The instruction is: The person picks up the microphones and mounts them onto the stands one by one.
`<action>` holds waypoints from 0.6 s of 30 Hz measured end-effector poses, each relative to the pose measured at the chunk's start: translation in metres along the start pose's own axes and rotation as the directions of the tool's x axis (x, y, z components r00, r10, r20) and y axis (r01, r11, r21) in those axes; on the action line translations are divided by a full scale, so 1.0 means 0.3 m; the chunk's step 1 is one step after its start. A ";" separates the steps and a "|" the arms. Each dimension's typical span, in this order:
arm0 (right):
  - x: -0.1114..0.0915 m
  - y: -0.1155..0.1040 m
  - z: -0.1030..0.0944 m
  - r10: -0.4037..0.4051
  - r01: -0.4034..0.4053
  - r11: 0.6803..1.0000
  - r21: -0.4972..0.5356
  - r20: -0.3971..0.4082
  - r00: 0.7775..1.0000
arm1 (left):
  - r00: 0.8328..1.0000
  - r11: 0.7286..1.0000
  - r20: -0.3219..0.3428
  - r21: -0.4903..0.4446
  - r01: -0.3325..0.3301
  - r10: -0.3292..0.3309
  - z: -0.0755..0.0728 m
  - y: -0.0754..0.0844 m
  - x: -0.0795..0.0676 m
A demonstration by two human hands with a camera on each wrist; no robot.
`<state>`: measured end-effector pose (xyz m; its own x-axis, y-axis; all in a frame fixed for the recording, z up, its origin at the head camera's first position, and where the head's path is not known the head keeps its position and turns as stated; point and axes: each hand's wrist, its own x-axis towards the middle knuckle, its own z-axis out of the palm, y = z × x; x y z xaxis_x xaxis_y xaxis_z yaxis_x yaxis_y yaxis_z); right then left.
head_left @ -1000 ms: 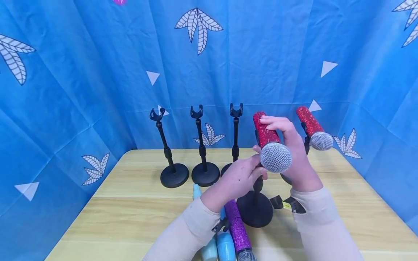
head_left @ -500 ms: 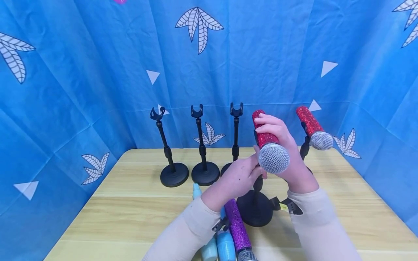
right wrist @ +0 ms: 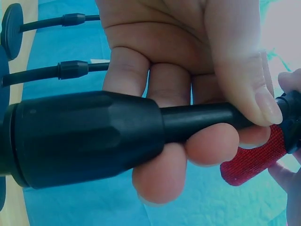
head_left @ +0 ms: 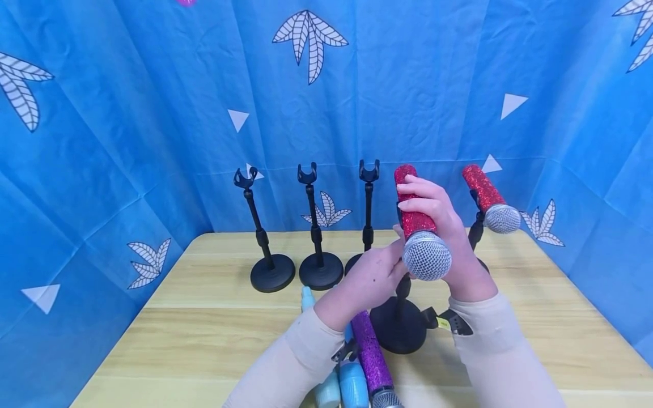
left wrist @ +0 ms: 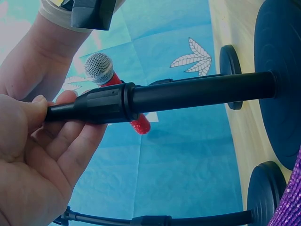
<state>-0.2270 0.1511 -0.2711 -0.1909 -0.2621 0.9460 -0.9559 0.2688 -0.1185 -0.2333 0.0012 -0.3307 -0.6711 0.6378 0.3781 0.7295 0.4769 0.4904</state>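
Red microphone (head_left: 418, 224) in my hand at the top of a black stand (left wrist: 188, 94).
My right hand (head_left: 449, 232) wraps the glittery handle, probably light, stiff and grippy: the best hold, clear of the mesh head (head_left: 427, 256). My left hand (head_left: 369, 275) grips the stand's slim neck (right wrist: 197, 117), likely smoother.

Well behind the bare fingers (head_left: 419, 188) come plain pale-beige sleeves (head_left: 510, 362), the right cuff (head_left: 478, 311) bearing a black strap (head_left: 458, 322) with a small yellow label (head_left: 443, 323) beside it, the left cuff (head_left: 317, 343) a small dark fitting (head_left: 348, 351) at its edge.
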 end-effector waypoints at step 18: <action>-0.017 0.046 0.001 0.002 -0.002 1.000 0.023 0.012 1.000 | 1.000 1.000 0.007 -0.022 0.014 -0.014 -0.003 0.000 0.003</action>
<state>-0.2393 0.1561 -0.2777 -0.1951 -0.2727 0.9421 -0.9604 0.2478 -0.1272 -0.2340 0.0013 -0.3298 -0.6799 0.6357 0.3655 0.7171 0.4720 0.5128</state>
